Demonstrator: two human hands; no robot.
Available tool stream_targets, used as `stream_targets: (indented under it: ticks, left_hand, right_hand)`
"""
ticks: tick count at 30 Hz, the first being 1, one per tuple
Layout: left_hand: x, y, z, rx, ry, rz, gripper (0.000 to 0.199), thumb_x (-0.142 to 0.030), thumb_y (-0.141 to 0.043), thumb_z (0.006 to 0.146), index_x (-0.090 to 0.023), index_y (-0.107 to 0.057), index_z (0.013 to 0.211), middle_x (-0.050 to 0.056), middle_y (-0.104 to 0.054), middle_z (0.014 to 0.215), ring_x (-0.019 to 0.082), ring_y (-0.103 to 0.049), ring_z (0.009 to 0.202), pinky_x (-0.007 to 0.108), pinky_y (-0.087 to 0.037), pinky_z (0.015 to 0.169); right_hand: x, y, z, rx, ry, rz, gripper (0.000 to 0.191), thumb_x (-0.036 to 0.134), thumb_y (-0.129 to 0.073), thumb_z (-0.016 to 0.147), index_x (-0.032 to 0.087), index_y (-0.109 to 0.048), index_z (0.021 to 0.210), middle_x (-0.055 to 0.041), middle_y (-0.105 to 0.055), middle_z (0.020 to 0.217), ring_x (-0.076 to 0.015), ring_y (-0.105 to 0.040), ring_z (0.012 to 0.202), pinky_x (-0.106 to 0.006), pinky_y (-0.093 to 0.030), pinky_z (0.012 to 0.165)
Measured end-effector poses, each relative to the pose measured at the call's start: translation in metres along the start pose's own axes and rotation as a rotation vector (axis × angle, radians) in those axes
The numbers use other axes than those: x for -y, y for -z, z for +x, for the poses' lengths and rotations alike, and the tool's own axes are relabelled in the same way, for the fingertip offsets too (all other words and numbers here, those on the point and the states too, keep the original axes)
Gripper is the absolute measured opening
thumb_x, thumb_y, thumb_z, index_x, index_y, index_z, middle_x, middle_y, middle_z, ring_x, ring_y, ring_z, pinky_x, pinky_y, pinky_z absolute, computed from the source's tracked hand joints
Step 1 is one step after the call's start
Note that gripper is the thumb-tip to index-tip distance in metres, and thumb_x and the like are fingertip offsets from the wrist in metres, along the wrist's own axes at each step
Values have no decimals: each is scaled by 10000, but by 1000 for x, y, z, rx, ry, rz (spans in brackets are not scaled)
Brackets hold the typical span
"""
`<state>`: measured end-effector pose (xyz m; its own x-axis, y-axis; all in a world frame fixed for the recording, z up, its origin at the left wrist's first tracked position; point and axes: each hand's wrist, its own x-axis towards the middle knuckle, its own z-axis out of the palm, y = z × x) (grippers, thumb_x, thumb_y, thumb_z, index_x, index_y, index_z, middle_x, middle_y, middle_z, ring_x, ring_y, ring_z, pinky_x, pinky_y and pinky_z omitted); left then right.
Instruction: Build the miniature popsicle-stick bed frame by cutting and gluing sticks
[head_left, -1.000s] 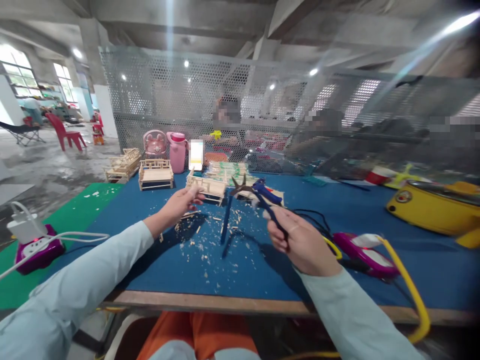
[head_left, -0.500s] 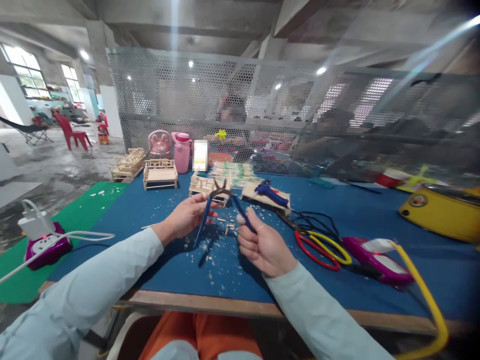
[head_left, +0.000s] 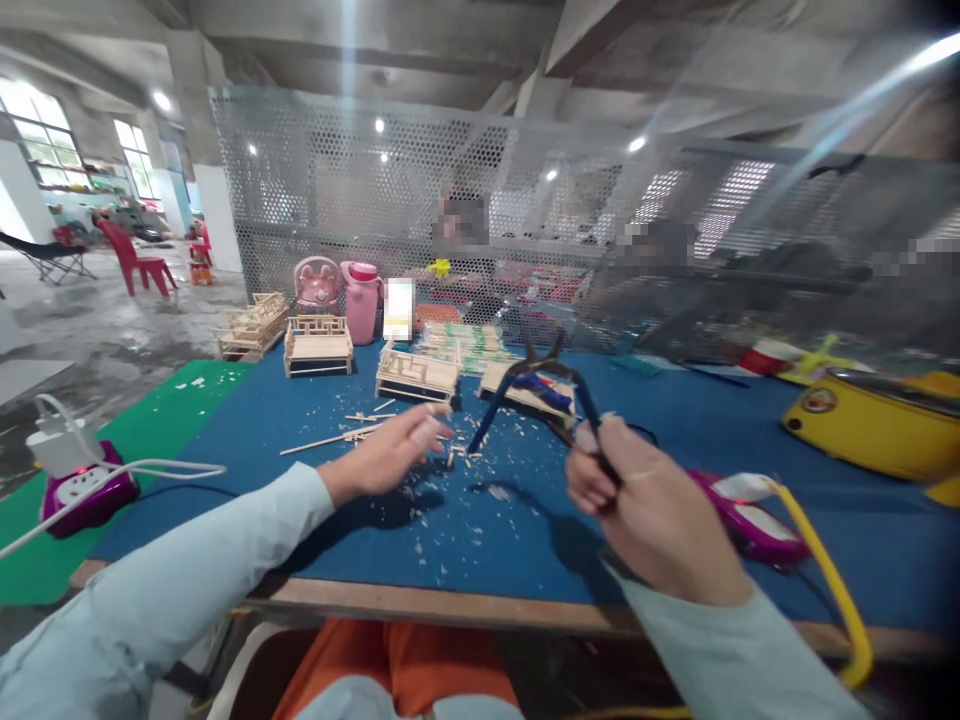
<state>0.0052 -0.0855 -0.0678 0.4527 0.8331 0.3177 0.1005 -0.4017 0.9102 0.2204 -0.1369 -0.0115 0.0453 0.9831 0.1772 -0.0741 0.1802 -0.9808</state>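
Note:
My right hand (head_left: 652, 500) is raised over the table, wrapped round one handle of blue-handled pliers (head_left: 541, 366). The jaws point away from me and the handles are spread wide, the other handle hanging free to the left. My left hand (head_left: 397, 447) hovers over the blue table with its fingers stretched out and apart, and nothing shows in them. Thin wooden sticks (head_left: 319, 443) lie beside and beyond it. Short cut stick pieces (head_left: 461, 456) and pale chips are scattered between the hands. A small wooden stick-built model (head_left: 417, 376) stands just beyond my left hand.
More wooden models (head_left: 319, 348) stand at the back left, near a pink bottle (head_left: 363, 305). A blue-handled tool (head_left: 546, 390) rests on a wooden piece. Purple power strips (head_left: 90, 492) with cables lie on both sides. A yellow pot (head_left: 874, 425) is at right; behind is a mesh screen (head_left: 322, 190).
My right hand has moved right and up with the pliers, away from my left hand. The left hand has shifted slightly right and lower. The scissors are now hidden behind my right hand.

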Motion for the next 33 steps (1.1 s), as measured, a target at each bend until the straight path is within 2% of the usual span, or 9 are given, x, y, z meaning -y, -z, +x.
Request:
stream_targets:
  ticks: [2,4,8,13,16,20,22,25,33]
  left_hand:
    - [-3,-16,-6,64,-51,43,409,-436,-397,843,-177,-425,1158,87,-570,1005,141,-543,801,244,-424,647]
    - [-2,-24,-8,1,-12,129,335,-431,-323,869,-161,-485,983,38,-563,798,115,-496,652,244,-402,606]
    - [-2,-24,-8,-30,2,248,340,-407,-268,884,-166,-483,778,-1,-501,656,111,-433,588,235,-363,574]
    - [-12,-18,-11,95,-54,272,380,-395,-271,882,-152,-525,738,23,-573,687,121,-503,627,227,-381,605]
    - [-8,1,-3,61,-18,368,422,-430,-294,868,-147,-562,707,26,-606,689,133,-533,636,236,-389,612]
    - [18,41,29,-488,75,504,288,-364,-405,830,-134,-567,890,71,-625,869,168,-550,795,279,-407,741]
    - [34,59,48,-641,228,517,308,-277,-491,778,-114,-519,1037,117,-601,1011,185,-551,885,301,-398,804]
    - [52,73,68,-541,352,515,459,-162,-588,672,-94,-482,1114,119,-616,970,180,-573,850,277,-419,765]
    - [64,60,55,-445,234,501,416,-126,-563,673,-118,-501,1084,-5,-586,673,106,-523,574,209,-403,567]
  right_hand:
    - [-19,-14,-2,52,-48,60,373,559,-501,744,218,-436,608,72,-239,432,-69,-234,381,-203,-257,357]
    - [-34,-26,-5,80,-42,88,358,544,-487,762,218,-446,621,50,-340,479,-79,-323,419,-205,-324,391]
    - [-48,-38,-10,251,-34,132,229,397,-549,740,261,-536,924,-49,-570,1008,-161,-540,901,-283,-459,725]
    - [-40,-39,2,559,-23,147,560,126,-507,549,258,-469,1092,-60,-539,1155,-206,-491,1077,-387,-385,905]
    - [-27,-32,33,512,58,141,556,95,-473,495,236,-478,1033,-57,-579,1030,-213,-542,994,-406,-406,885]
    - [-25,-16,89,346,122,125,466,73,-486,477,234,-469,914,14,-543,767,-161,-576,716,-367,-475,723]
    - [-37,-8,110,281,68,127,442,83,-492,467,229,-465,884,45,-496,693,-126,-535,605,-332,-475,636]
    - [-63,0,122,185,-39,57,413,98,-502,454,212,-466,850,49,-497,696,-106,-511,578,-291,-452,589]
    - [-81,-4,115,172,-24,48,412,107,-546,447,197,-477,844,46,-529,722,-101,-512,613,-253,-417,590]
